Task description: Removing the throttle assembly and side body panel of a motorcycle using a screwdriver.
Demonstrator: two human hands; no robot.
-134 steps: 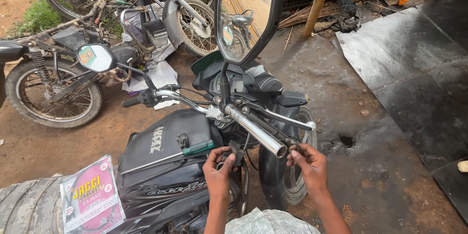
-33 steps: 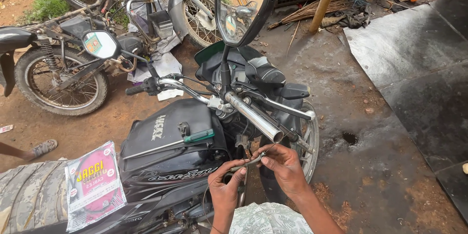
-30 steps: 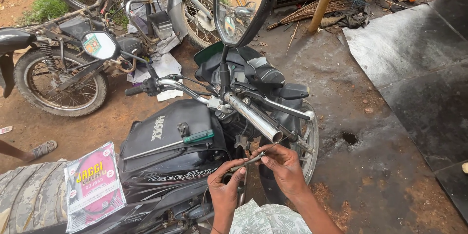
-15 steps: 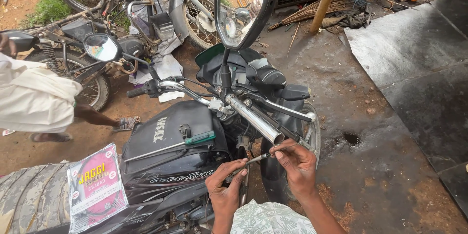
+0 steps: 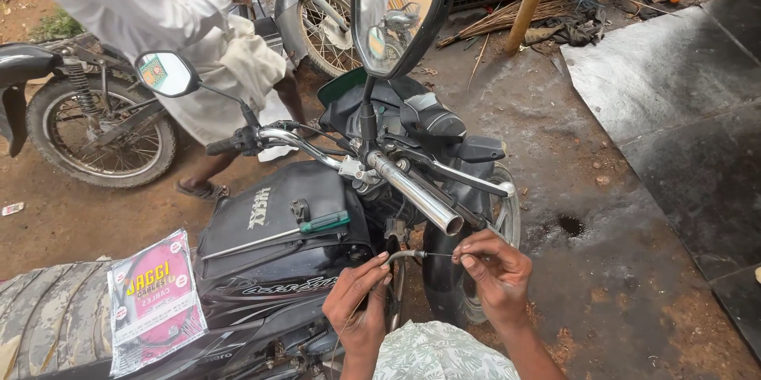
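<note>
At the far left, at about 9 o'clock, one second motorcycle (image 5: 95,122) stands on the dirt, with a person in white cloth (image 5: 182,23) beside it. At 7 o'clock one flat packet with a pink round label (image 5: 154,301) lies on the camouflage-patterned seat (image 5: 47,324) of the near black motorcycle (image 5: 269,269). One screwdriver with a green handle (image 5: 277,233) lies on the black fuel tank (image 5: 261,213), its long axis running from 8 o'clock up to 2 o'clock, handle toward the handlebar. Two mirrors show: one small round mirror (image 5: 165,73) at 10 o'clock and one large mirror (image 5: 396,7) at 12 o'clock, close to the camera. One bare chrome handlebar tube (image 5: 416,194) points toward 4 o'clock.

Just below the tube's open end, at about 6 o'clock, sits one control cable (image 5: 408,254). Its dark sheath bends up out of the left hand (image 5: 361,305), whose fingers (image 5: 380,263) are clenched on the sheath end. From there the thin inner wire (image 5: 440,254) runs nearly level, long axis 9 to 3 o'clock, pointing right. The right hand (image 5: 495,273) pinches the wire's free end between thumb and forefinger fingers (image 5: 464,251). The two hands are near each other but apart, joined only by the wire.

At 2 o'clock one grey sheet (image 5: 674,71) lies on the wet ground.
</note>
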